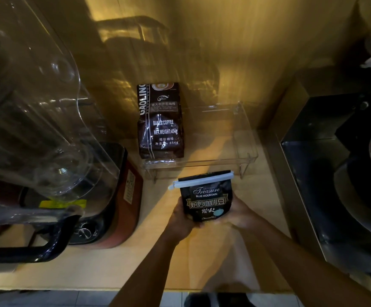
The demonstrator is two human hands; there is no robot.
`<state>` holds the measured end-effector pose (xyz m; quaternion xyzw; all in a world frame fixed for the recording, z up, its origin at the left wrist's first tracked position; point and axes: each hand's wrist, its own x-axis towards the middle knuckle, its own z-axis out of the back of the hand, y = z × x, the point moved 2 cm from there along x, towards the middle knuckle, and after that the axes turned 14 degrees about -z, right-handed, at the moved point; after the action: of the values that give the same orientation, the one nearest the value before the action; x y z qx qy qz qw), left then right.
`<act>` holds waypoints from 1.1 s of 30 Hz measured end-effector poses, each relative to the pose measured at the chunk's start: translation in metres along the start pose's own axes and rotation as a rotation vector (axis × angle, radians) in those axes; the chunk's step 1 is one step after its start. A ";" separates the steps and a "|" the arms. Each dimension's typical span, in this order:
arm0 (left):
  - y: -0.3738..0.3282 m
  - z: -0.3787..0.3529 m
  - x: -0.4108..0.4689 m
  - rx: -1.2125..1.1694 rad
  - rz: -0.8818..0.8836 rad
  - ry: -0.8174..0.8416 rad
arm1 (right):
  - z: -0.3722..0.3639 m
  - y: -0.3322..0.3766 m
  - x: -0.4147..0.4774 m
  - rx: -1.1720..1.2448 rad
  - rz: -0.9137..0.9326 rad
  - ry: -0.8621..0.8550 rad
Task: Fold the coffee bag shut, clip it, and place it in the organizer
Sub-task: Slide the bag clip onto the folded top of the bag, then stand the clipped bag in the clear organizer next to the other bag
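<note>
A small black coffee bag with white and gold lettering is held upright above the wooden counter. A pale blue clip runs across its folded top. My left hand grips the bag's lower left side and my right hand holds its lower right side. Just beyond the bag stands a clear plastic organizer. A taller brown coffee bag stands in the organizer's left part; its right part is open.
A blender with a clear jar and red-brown base fills the left. A dark metal appliance stands at the right. The wooden counter ends at a front edge near me.
</note>
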<state>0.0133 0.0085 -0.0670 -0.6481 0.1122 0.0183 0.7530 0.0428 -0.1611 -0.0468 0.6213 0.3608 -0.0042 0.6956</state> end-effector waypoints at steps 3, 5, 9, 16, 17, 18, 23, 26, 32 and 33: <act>0.003 0.003 -0.001 0.038 0.020 -0.021 | 0.001 -0.002 0.000 0.015 -0.013 -0.071; 0.002 0.004 -0.005 0.040 0.006 -0.037 | 0.001 -0.002 -0.005 0.055 -0.057 -0.111; -0.023 0.006 -0.015 0.096 -0.127 -0.065 | 0.008 0.008 -0.021 -0.029 -0.037 -0.164; -0.110 0.010 -0.005 0.138 -0.409 -0.108 | 0.034 0.071 -0.046 -0.115 0.136 -0.308; -0.121 0.010 -0.002 0.120 -0.441 -0.129 | 0.038 0.080 -0.047 -0.109 0.180 -0.344; -0.130 0.011 0.002 0.110 -0.471 -0.149 | 0.041 0.089 -0.048 -0.090 0.210 -0.382; -0.158 0.012 0.026 0.047 -0.547 -0.164 | 0.052 0.118 -0.044 -0.009 0.322 -0.528; -0.164 0.012 0.043 0.046 -0.556 -0.199 | 0.059 0.128 -0.030 -0.008 0.351 -0.535; -0.167 0.000 0.074 0.207 -0.468 -0.384 | 0.074 0.131 0.005 -0.004 0.298 -0.517; -0.165 -0.002 0.077 0.241 -0.444 -0.416 | 0.076 0.129 0.011 -0.002 0.283 -0.520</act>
<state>0.1167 -0.0290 0.0784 -0.5452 -0.1868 -0.0280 0.8168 0.1474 -0.1926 0.0556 0.6429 0.0801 -0.0660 0.7589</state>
